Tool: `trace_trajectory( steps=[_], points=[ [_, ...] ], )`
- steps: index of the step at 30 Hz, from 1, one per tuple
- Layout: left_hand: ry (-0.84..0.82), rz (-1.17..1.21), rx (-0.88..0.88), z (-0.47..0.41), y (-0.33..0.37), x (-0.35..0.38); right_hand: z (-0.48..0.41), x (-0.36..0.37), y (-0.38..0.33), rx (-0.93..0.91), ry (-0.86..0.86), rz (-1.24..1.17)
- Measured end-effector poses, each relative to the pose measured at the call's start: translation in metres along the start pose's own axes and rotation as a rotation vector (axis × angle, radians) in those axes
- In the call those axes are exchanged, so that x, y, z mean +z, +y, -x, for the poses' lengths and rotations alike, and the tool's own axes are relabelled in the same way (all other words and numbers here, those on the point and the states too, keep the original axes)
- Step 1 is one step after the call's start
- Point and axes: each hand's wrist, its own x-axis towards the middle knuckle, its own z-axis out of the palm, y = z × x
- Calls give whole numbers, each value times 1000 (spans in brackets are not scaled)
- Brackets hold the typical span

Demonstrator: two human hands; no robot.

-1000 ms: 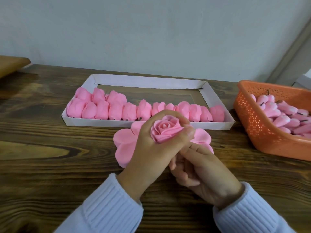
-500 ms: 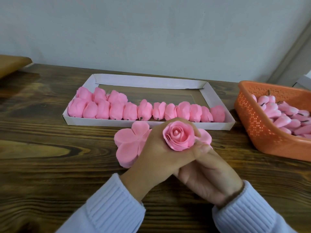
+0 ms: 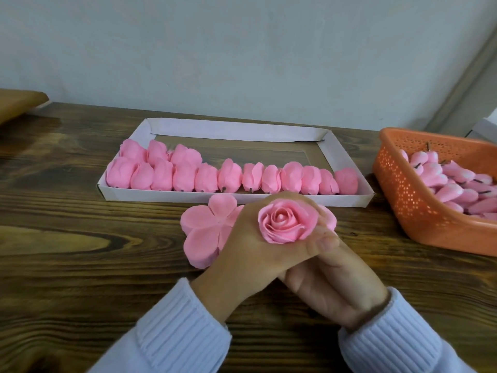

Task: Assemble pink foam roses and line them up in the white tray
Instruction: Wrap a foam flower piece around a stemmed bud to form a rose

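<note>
A pink foam rose faces up at me, its rolled centre showing. My left hand grips it, fingers and thumb curled round its outer petals. My right hand lies underneath the left one, and its fingertips are hidden below the rose. Flat pink petal cut-outs lie on the table under both hands. Just behind stands the white tray, with several finished roses in a row along its near side and a few more stacked at its left end.
An orange perforated basket at the right holds several pink buds with dark stems. A brown object juts in at the far left. The dark wooden table ends at a pale wall.
The rose has shifted a little to the right and turned to face up. My right hand slid further beneath the left hand, so its fingers no longer show.
</note>
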Motion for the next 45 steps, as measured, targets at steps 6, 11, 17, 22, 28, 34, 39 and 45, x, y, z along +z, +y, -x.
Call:
trace_trajectory(
  steps=[6,11,17,22,28,34,39,45],
  points=[
    [108,56,18,-2,1,-2,4,-1,-11,-115,225,391],
    [163,-73,6,-4,-5,-2,8,-3,-14,-732,418,955],
    [104,-61,-43,-4,-6,2,12,-1,-17,-971,244,1454],
    [112,-54,-52,-4,-7,2,11,-2,-17,-920,329,1498],
    [95,-74,-60,-4,-7,1,10,-4,-20,-879,303,1517],
    [100,-80,-85,-5,-8,1,9,-5,-20,-853,303,1498],
    [95,-111,-89,-5,-10,0,9,-5,-21,-829,301,1483],
    [56,-79,-100,-5,-11,-1,10,-4,-21,-792,219,1452]
  ],
)
